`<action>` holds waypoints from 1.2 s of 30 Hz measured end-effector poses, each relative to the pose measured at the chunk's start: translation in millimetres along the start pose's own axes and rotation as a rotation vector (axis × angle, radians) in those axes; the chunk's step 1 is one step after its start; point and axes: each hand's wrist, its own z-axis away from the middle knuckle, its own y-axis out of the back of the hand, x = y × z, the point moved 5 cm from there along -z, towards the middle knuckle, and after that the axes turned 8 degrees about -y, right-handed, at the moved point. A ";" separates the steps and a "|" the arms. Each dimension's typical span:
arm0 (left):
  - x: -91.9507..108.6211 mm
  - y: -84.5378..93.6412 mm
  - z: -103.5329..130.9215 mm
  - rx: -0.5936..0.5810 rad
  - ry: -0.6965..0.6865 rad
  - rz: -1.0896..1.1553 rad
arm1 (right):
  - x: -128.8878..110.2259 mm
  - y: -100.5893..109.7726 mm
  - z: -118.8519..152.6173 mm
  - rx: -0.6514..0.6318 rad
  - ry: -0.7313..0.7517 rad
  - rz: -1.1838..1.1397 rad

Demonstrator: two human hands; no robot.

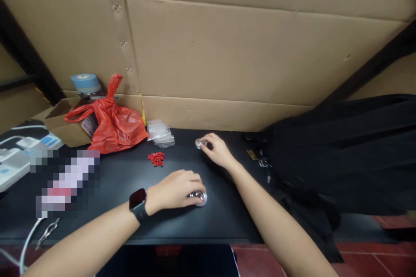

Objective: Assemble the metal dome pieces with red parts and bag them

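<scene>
Brown cardboard panels [211, 43] filled the upper part of the frame, standing behind a black worktop [130, 220] that ran across the middle and lower left. Black fabric [351, 151] lay heaped at the right. A knotted red plastic bag [120, 125] sat left of centre, against an open cardboard box [69, 132], with a blue-lidded container [86, 83] behind them. At the far left lay a white power strip [16, 169].

The left hand [182, 188], a dark watch [138, 203] on its wrist, curled over a small round clear container [202, 199] near the centre, fingers grasping it; something shiny and reddish showed at its edge. The right hand [217, 149], farther back, pinched another small round item [199, 143] between thumb and fingers, and it looked clear or silvery.

Clear plastic packets [160, 133] overlapped just beside the red bag, and a little pile of red pieces [156, 159] lay in front of them. Smallest was a silvery metal clip [48, 231] at lower left.
</scene>
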 end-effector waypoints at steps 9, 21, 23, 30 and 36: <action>-33.9 15.6 15.8 0.368 0.256 -0.070 | -57.8 -8.2 32.9 -0.700 -0.012 -0.473; -55.3 33.0 27.7 0.771 0.424 0.435 | -59.6 -27.3 27.4 -0.387 -0.298 -1.043; -58.5 29.2 26.1 0.732 0.398 0.526 | -57.3 -28.4 26.7 -0.313 -0.277 -1.058; -60.7 22.4 23.7 0.767 0.390 0.657 | -57.8 -45.8 30.6 -0.345 -0.343 -1.135; -71.3 59.0 41.2 0.617 0.404 0.082 | -40.6 -18.7 18.3 -0.198 -0.368 -1.051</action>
